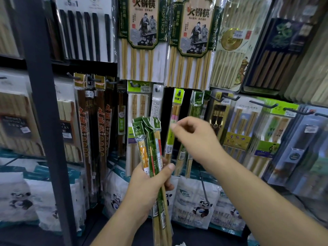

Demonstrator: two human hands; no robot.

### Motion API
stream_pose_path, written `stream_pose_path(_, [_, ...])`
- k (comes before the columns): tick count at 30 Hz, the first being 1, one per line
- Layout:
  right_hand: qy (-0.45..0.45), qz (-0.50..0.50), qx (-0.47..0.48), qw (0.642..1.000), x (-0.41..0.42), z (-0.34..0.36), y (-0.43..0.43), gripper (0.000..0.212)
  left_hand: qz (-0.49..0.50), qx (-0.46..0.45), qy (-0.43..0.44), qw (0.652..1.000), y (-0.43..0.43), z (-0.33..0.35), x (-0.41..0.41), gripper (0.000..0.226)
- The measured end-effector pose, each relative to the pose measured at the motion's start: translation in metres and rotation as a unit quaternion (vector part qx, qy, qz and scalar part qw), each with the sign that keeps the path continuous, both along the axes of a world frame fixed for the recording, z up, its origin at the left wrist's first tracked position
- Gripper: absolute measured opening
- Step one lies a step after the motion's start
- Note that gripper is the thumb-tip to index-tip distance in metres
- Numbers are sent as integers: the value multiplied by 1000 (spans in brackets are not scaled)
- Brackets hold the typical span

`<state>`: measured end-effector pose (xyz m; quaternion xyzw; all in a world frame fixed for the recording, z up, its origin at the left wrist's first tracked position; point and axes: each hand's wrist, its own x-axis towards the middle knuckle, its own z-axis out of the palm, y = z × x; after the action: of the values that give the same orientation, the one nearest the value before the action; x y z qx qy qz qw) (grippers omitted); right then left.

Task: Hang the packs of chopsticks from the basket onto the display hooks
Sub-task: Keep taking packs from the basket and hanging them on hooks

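My left hand grips a bundle of several narrow chopstick packs with green header cards, held upright in front of the display. My right hand hovers just right of the bundle's tops, fingers loosely curled, thumb and forefinger close together near the header cards; it holds nothing that I can make out. Behind it, similar green packs hang on a display hook. The basket is out of view.
Hooks across the wall carry many chopstick packs: red-lettered dark ones at left, large bamboo packs above, boxed sets at right. A dark shelf post stands at left. Panda-printed bags line the shelf below.
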<state>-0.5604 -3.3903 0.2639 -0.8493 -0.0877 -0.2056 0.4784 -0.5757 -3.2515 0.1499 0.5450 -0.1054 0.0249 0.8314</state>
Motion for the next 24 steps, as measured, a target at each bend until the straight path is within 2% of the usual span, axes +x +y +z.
stream_pose_path(2, [47,43,-25,998,-2,-5,7,14,-22,-1,0,1000,0,2,-2,10])
stream_pose_path(4, [74,73,-4,995,-3,-7,10,14,-45,-1,-6,999,0,4,-4,13])
stream_pose_path(6, [85,87,23,992,-4,-6,10,15,-51,-12,-6,999,1,5,-6,5])
stream_pose_path(9, [82,86,56,991,-2,-8,9,15,-47,-26,-3,999,1,8,-8,24])
stream_pose_path(13, [51,53,106,992,2,-8,4,15,-6,-15,3,1000,2,10,-7,8])
stream_pose_path(16, [22,31,136,990,3,-3,-1,4,15,-2,15,1000,6,11,-4,4])
stream_pose_path(20, [-38,8,138,990,5,7,-10,7,-39,-89,21,995,7,14,-4,17])
stream_pose_path(24, [-98,-15,114,989,6,15,-16,12,-18,-98,40,994,9,10,0,28])
